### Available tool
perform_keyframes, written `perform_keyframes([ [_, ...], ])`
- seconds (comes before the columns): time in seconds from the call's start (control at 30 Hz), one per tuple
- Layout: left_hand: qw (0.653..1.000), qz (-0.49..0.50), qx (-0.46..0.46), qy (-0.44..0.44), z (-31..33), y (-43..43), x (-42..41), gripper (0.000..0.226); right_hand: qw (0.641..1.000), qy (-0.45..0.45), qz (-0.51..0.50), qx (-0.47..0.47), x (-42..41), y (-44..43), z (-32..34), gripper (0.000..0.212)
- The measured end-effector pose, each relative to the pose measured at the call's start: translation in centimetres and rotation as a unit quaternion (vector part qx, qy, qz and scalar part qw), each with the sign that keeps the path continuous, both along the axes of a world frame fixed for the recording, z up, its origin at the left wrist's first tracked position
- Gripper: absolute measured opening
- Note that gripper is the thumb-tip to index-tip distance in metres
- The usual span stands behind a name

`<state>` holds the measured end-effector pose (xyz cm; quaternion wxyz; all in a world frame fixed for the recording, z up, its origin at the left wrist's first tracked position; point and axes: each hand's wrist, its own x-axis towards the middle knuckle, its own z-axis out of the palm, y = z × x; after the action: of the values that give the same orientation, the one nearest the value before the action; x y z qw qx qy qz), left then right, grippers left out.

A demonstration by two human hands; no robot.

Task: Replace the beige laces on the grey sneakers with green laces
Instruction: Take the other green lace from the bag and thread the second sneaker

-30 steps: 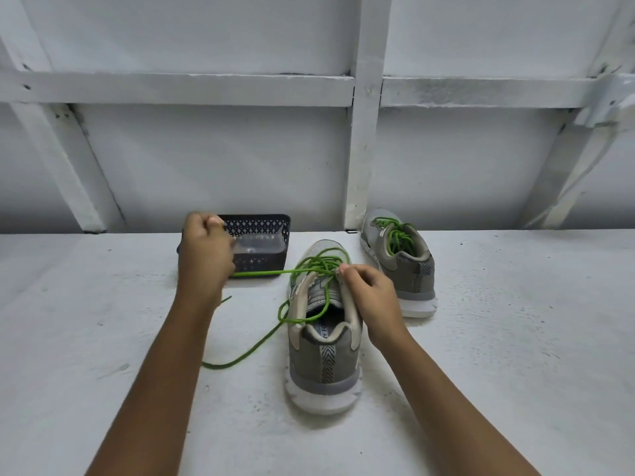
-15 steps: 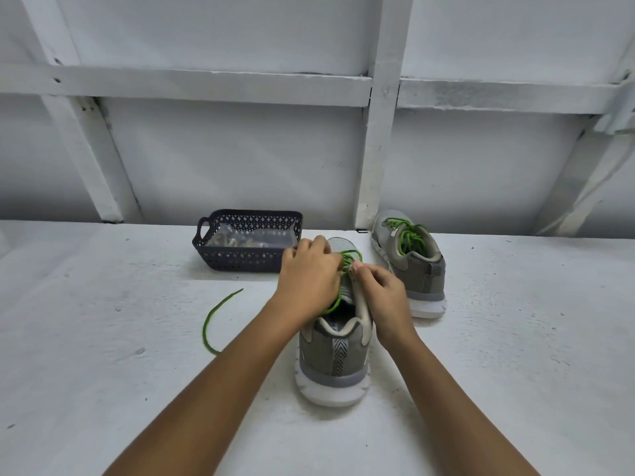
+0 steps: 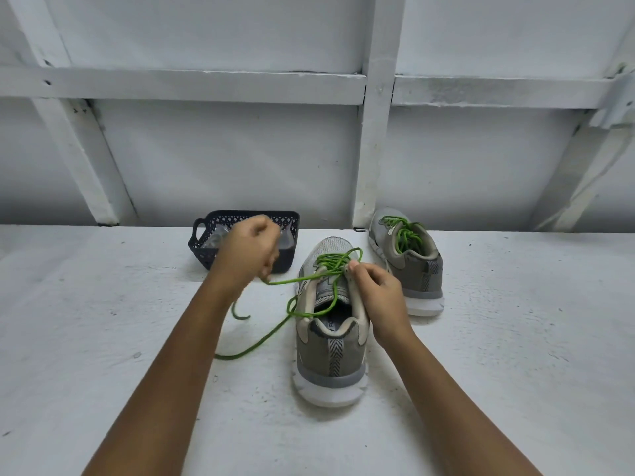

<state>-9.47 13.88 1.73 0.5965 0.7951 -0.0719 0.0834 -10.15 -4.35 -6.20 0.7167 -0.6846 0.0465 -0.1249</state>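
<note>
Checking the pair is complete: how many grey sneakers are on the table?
2. The near sneaker stands centre, heel toward the camera, the right hand pinching its upper, the left hand holding its green lace. The far sneaker sits behind it to the right. None appears hidden.

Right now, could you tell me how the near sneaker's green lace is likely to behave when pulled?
The lace is probably floppy: its loose tail curls limply on the table. It likely weighs little, since the left hand holds a span taut in curled fingers. Pulling may drag the sneaker, which the right hand grips.
</note>
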Motion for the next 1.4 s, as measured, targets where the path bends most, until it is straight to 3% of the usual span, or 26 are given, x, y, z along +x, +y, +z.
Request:
perform_keyframes([
  [0.1, 0.957, 0.005, 0.286, -0.055, -0.1, -1.8, -0.2, 0.014, 1.000, -0.001, 0.001, -0.001, 0.0, 0.0, 0.0, 0.021],
  [0.17, 0.902, -0.002, 0.421, -0.097, -0.6, -3.5, -0.1, 0.029, 1.000, -0.003, 0.004, 0.004, -0.1, 0.0, 0.1, 0.021],
  [0.27, 0.843, -0.007, 0.524, -0.121, -1.9, -5.7, 0.2, 0.038, 1.000, -0.006, 0.004, -0.001, -0.1, -0.1, 0.2, 0.023],
  [0.33, 0.823, -0.011, 0.554, -0.123, -2.9, -6.4, 0.5, 0.036, 1.000, -0.005, 0.005, -0.004, -0.2, -0.2, 0.1, 0.025],
  [0.43, 0.864, -0.029, 0.488, -0.117, -3.5, -6.1, 0.8, 0.028, 1.000, -0.003, 0.006, -0.004, -0.2, -0.3, 0.2, 0.024],
  [0.5, 0.924, -0.070, 0.365, -0.084, -3.0, -5.3, 0.6, 0.019, 1.000, -0.005, 0.008, 0.000, -0.1, -0.3, 0.2, 0.024],
  [0.57, 0.959, -0.150, 0.239, -0.023, -2.0, -3.9, 0.1, 0.011, 1.000, -0.004, 0.006, 0.000, -0.1, -0.3, 0.3, 0.024],
  [0.63, 0.959, -0.239, 0.148, 0.025, -1.2, -2.5, -0.3, 0.010, 1.000, -0.006, 0.006, 0.000, 0.0, -0.3, 0.2, 0.024],
  [0.73, 0.947, -0.302, 0.099, 0.051, -0.7, -1.1, -0.6, 0.011, 1.000, -0.013, 0.005, 0.000, -0.1, -0.2, 0.3, 0.024],
  [0.87, 0.935, -0.322, 0.140, 0.057, -0.5, -1.1, -1.3, 0.006, 1.000, -0.010, 0.005, -0.005, 0.0, -0.3, 0.2, 0.024],
  [0.93, 0.925, -0.304, 0.224, 0.045, -0.4, -1.7, -1.7, 0.026, 1.000, -0.006, 0.006, 0.001, -0.1, -0.3, 0.2, 0.024],
  [1.03, 0.858, -0.240, 0.454, 0.024, -0.1, -2.8, -2.2, 0.044, 1.000, 0.000, 0.008, 0.006, -0.2, -0.3, 0.4, 0.024],
  [1.13, 0.818, -0.205, 0.536, 0.028, -0.3, -3.3, -2.3, 0.050, 1.000, 0.005, 0.008, 0.000, -0.3, -0.3, 0.4, 0.024],
  [1.23, 0.833, -0.195, 0.517, 0.036, -0.1, -3.0, -2.3, 0.051, 1.000, 0.009, 0.008, 0.002, -0.4, -0.3, 0.4, 0.024],
  [1.3, 0.873, -0.176, 0.454, 0.022, 0.3, -2.5, -2.5, 0.050, 1.000, 0.009, 0.013, 0.003, -0.4, -0.3, 0.5, 0.024],
  [1.4, 0.922, -0.088, 0.370, -0.070, 1.2, -1.6, -2.4, 0.042, 1.000, 0.017, 0.011, -0.004, -0.3, -0.4, 0.5, 0.024],
])
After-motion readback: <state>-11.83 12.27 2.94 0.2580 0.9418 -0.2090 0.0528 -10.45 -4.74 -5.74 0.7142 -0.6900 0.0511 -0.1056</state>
